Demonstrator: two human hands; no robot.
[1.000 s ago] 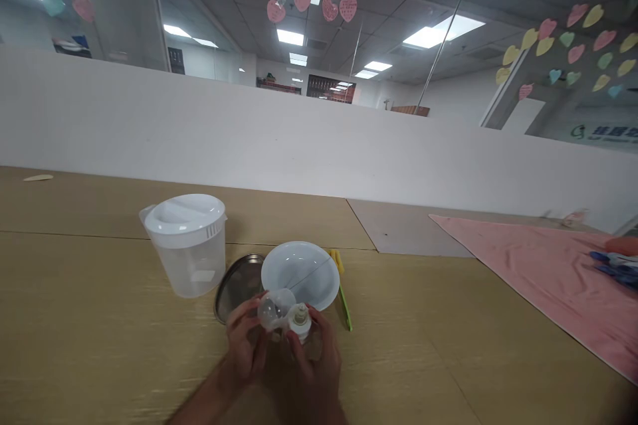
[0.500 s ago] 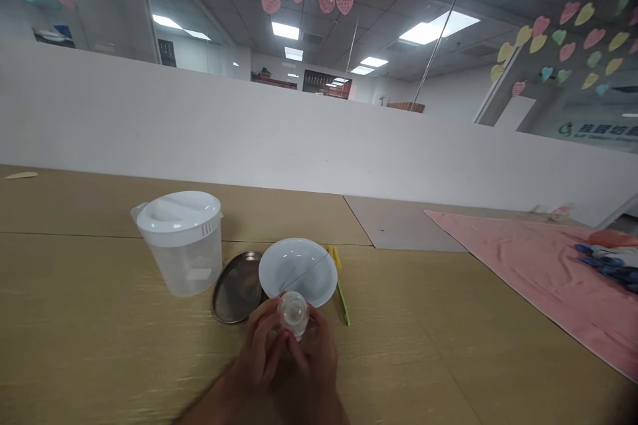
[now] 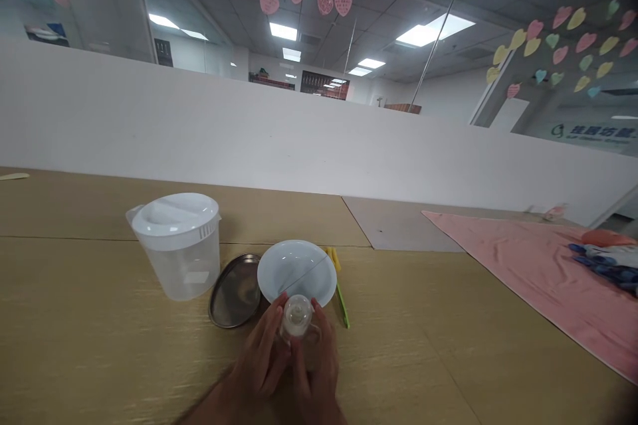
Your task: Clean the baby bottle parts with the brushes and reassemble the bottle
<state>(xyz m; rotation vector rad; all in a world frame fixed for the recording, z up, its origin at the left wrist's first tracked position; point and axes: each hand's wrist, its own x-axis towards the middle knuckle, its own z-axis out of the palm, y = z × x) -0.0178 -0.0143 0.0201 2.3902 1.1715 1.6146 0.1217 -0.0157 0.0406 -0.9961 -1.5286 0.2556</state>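
At the far left of the wooden table point(image 3: 409, 358), a pale flat strip point(image 3: 14, 176) lies near the back, cut off by the edge of the view. To its right stands a translucent pitcher point(image 3: 182, 272) under a white lid point(image 3: 175, 214), upright, with an oval metal tray point(image 3: 234, 295) just beside it. The left hand point(image 3: 262, 358) comes in from below, its fingers closed narrowly on the left side of a small clear-capped bottle point(image 3: 298, 316), which is in front of the white bowl point(image 3: 294, 265); a thin line runs across the bowl, too fine to identify. The right hand point(image 3: 318, 368) holds the same bottle from the right, its fingers also narrow around it, the thumb in front. The bottle's lower part is mostly hidden. Right of the bowl lies a brush point(image 3: 343, 305) with a yellow head and green handle. Farther right come a grey panel point(image 3: 403, 226), then a spread pink cloth point(image 3: 523, 259) bearing a blue, white and orange bundle point(image 3: 605, 262)
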